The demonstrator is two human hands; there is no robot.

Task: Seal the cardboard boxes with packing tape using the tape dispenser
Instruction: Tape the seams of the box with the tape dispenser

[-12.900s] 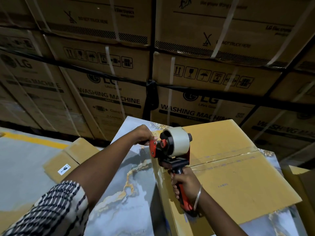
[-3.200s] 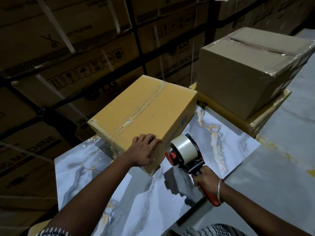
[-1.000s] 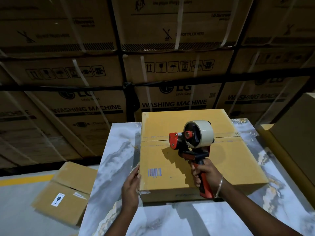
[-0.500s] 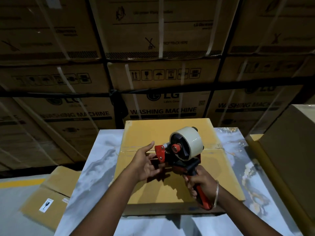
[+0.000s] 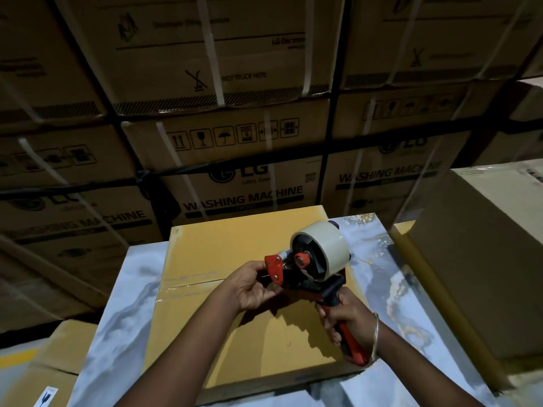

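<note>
A yellow cardboard box (image 5: 211,248) lies flat on the marble-patterned table (image 5: 135,289), its centre seam running left to right with clear tape on it. Above the box I hold a red and black tape dispenser (image 5: 311,271) carrying a pale tape roll (image 5: 329,248). My right hand (image 5: 349,321) grips its red handle. My left hand (image 5: 249,286) pinches the red front plate of the dispenser, fingers curled at the tape end.
A larger brown box (image 5: 484,259) stands on the table at the right, on a yellow flat carton. Another yellow box (image 5: 53,362) sits lower left beyond the table edge. Strapped washing-machine cartons (image 5: 235,160) form a wall behind.
My left hand left the box's near left corner and came up to the dispenser's front. The dispenser stays held above the box, now tilted a little more.
</note>
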